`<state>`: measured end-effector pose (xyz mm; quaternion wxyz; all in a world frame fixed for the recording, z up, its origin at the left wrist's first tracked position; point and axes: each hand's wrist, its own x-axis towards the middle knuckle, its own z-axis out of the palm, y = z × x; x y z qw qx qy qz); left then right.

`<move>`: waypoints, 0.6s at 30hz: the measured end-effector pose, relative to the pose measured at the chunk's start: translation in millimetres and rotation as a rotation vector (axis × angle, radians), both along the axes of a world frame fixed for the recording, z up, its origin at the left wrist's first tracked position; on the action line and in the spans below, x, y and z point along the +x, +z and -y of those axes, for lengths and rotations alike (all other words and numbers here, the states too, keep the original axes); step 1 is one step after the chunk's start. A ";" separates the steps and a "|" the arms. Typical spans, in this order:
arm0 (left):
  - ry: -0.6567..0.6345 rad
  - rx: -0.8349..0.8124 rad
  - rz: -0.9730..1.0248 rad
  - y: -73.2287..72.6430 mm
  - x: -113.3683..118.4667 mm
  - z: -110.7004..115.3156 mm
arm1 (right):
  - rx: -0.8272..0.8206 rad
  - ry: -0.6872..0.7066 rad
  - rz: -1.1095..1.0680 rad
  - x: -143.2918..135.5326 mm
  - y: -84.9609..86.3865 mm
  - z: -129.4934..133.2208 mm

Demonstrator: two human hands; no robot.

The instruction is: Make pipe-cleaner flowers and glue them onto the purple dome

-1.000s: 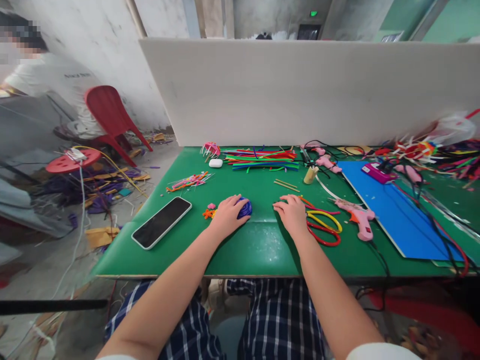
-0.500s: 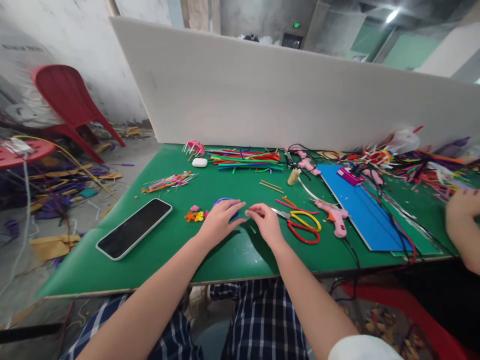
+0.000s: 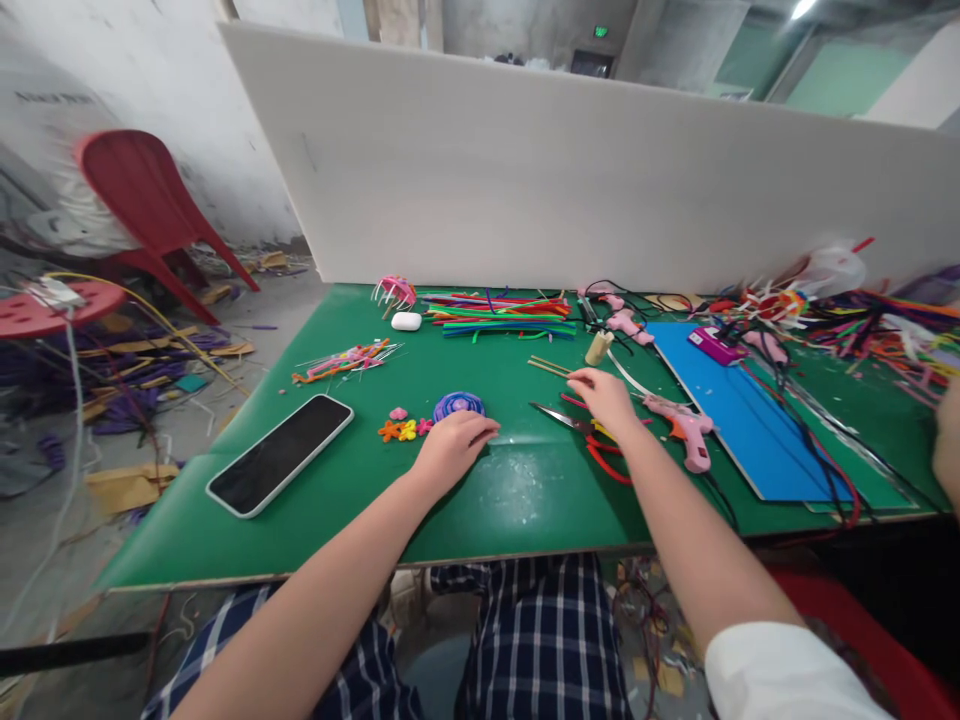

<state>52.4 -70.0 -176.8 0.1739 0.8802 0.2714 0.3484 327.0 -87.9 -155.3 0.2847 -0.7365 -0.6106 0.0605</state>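
Note:
My left hand (image 3: 454, 447) rests on the green table, its fingers loosely stretched and nothing seen in them. It lies against the near edge of a flat blue and purple spiral disc (image 3: 459, 404), partly covering it. Further right, my right hand (image 3: 602, 398) has its fingertips pinched at the right end of two thin wooden sticks (image 3: 549, 366). Under that hand and wrist are scissors (image 3: 562, 417) with red and yellow handles, partly hidden. Left of the disc sit small orange, yellow and pink flower shapes (image 3: 406, 430).
A phone (image 3: 281, 455) lies at left. Behind are pipe cleaners (image 3: 506, 316), a white case (image 3: 406, 321) and a pale spool-like piece (image 3: 598, 348). To the right are a pink glue gun (image 3: 686, 430), cables and a blue board (image 3: 750, 420). A person's arm (image 3: 946, 445) shows at the right edge.
My right hand has moved away from my left, right and forward to the wooden sticks. My left hand has lowered, its fingers closer together, uncovering more of the spiral disc. The view has shifted slightly.

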 end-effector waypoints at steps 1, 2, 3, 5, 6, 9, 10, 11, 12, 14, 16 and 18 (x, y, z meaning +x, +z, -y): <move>-0.005 -0.003 -0.017 -0.2 -0.1 0.4 | -0.020 -0.008 0.035 14.8 -0.4 -5.4; -0.009 -0.005 -0.035 -0.3 -0.1 0.7 | -0.040 0.007 0.061 26.9 -1.4 -9.9; -0.014 -0.005 -0.052 -0.2 0.0 0.9 | -0.057 0.029 0.086 36.0 -2.8 -13.5; -0.023 -0.003 -0.077 0.1 0.2 1.2 | -0.085 0.077 0.132 46.9 -6.0 -18.1; -0.025 -0.002 -0.084 0.3 0.3 1.3 | -0.095 0.095 0.149 49.5 -7.5 -19.5; -0.026 -0.003 -0.097 1.1 0.4 1.6 | -0.116 0.125 0.182 52.3 -10.2 -22.2; -0.026 -0.006 -0.104 1.4 0.3 1.7 | -0.120 0.128 0.186 52.6 -10.6 -23.0; -0.026 -0.009 -0.110 1.6 0.2 1.8 | -0.122 0.126 0.187 53.0 -10.7 -23.8; -0.026 -0.013 -0.115 1.9 0.1 1.9 | -0.124 0.121 0.184 53.6 -10.6 -24.5; -0.029 -0.014 -0.118 2.3 0.0 2.0 | -0.130 0.101 0.170 55.2 -10.1 -25.4; -0.036 -0.011 -0.117 2.6 0.0 2.1 | -0.141 0.081 0.141 57.6 -8.9 -25.0; -0.042 -0.008 -0.116 2.8 0.2 2.7 | -0.155 0.069 0.095 60.5 -6.7 -23.2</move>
